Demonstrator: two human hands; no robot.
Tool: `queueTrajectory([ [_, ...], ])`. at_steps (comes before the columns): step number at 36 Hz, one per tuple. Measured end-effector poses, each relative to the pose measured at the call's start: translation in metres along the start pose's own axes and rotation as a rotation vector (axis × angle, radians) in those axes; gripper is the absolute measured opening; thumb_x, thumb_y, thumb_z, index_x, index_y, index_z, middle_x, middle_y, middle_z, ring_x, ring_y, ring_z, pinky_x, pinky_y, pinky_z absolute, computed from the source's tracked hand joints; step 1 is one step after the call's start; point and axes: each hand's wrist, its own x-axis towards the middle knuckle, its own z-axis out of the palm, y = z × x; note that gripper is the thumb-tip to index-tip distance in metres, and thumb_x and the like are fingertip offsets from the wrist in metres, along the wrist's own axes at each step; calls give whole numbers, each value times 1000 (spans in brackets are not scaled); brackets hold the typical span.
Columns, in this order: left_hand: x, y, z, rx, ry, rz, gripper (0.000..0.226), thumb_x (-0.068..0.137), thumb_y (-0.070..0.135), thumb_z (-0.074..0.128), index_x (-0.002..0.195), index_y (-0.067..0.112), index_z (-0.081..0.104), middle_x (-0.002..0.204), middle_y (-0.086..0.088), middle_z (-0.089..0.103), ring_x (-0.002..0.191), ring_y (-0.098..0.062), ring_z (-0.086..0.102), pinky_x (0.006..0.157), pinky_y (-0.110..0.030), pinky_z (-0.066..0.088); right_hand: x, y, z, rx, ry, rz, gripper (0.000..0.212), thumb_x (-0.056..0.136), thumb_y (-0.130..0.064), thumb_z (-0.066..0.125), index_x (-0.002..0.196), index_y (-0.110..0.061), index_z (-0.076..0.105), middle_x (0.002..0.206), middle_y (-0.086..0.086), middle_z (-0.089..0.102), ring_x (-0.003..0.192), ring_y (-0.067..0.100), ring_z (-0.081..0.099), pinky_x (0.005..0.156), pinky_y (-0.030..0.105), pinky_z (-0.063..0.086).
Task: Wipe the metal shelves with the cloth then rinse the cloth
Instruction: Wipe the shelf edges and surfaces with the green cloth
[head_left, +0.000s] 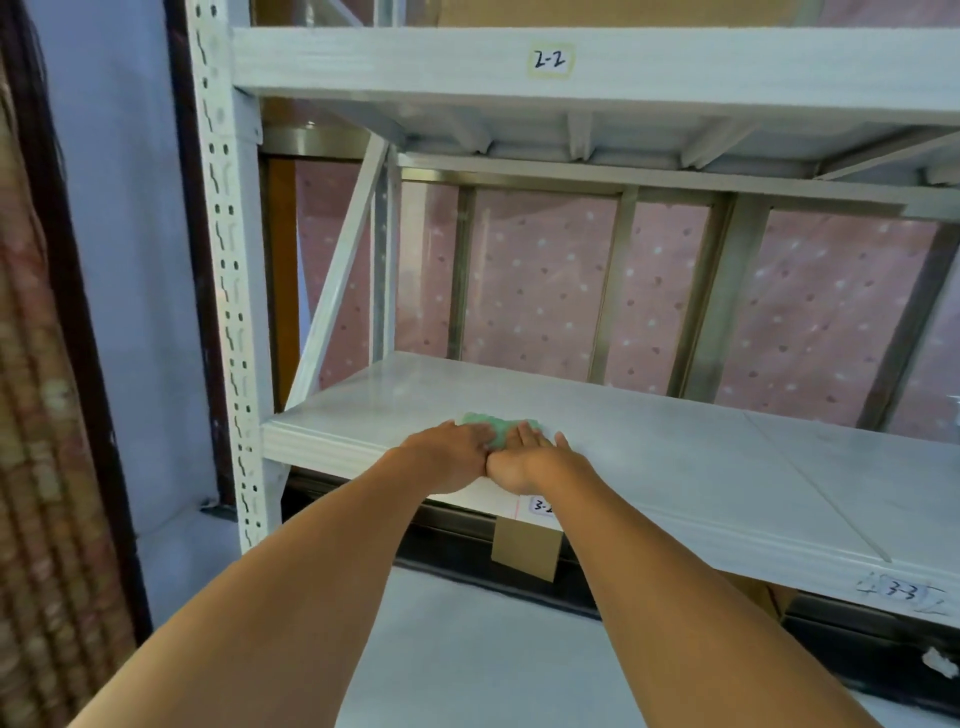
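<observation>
My left hand (448, 457) and right hand (530, 463), fingers straight, press the cloth (501, 429) near the shelf (685, 457) front edge; shelf stretches far rightward; cloth's long axis left-right.

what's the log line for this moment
step: wipe; left hand, right hand flat on green cloth; cloth on lower shelf; rinse pending

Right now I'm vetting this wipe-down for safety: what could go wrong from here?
The left hand and right hand press the green cloth near the front edge of the shelf; a pull back might drag it off. The paper label 3-2 sits below the wrists, so a damp cloth could smudge it. Reaching deeper may bring the head near the upper beam.
</observation>
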Motion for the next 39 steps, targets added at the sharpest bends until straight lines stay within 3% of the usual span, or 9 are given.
queueTrajectory([
  [7, 7, -24, -1, -3, -20, -18, 47, 103, 46, 28, 150, 42, 30, 157, -7, 34, 149, -28, 23, 117, -47, 26, 12, -17, 0, 1, -16, -17, 78, 97, -61, 19, 155, -23, -15, 164, 5, -19, 151, 18, -15, 120, 48, -12],
  [17, 10, -46, -13, 9, 0, -44, 48, 104, 47, 23, 151, 43, 27, 160, -10, 28, 149, -28, 23, 118, -44, 23, 30, -40, 2, 27, -6, -24, 80, 96, -62, 18, 155, -20, -16, 163, 3, -20, 150, 18, -17, 119, 48, -15],
  [27, 11, -77, -23, 20, 57, 10, 43, 104, 44, 26, 145, 38, 40, 144, -8, 48, 131, -28, 46, 109, -40, 36, 48, -70, 4, 38, 26, -23, 80, 96, -61, 18, 156, -20, -15, 164, 4, -18, 151, 19, -16, 119, 49, -14],
  [34, 16, -110, -36, 119, 7, 45, 43, 102, 42, 30, 144, 36, 38, 149, 0, 46, 145, -25, 30, 113, -42, 33, 49, -102, 0, 77, 20, -28, 76, 98, -55, 21, 155, -21, -15, 164, 3, -17, 151, 18, -14, 120, 46, -12],
  [39, 15, -138, -47, 140, -7, 10, 48, 102, 46, 28, 148, 38, 34, 151, -6, 42, 144, -27, 31, 114, -41, 30, 55, -133, -2, 67, 16, -35, 74, 98, -53, 19, 155, -20, -15, 164, 2, -17, 151, 17, -15, 120, 45, -13],
])
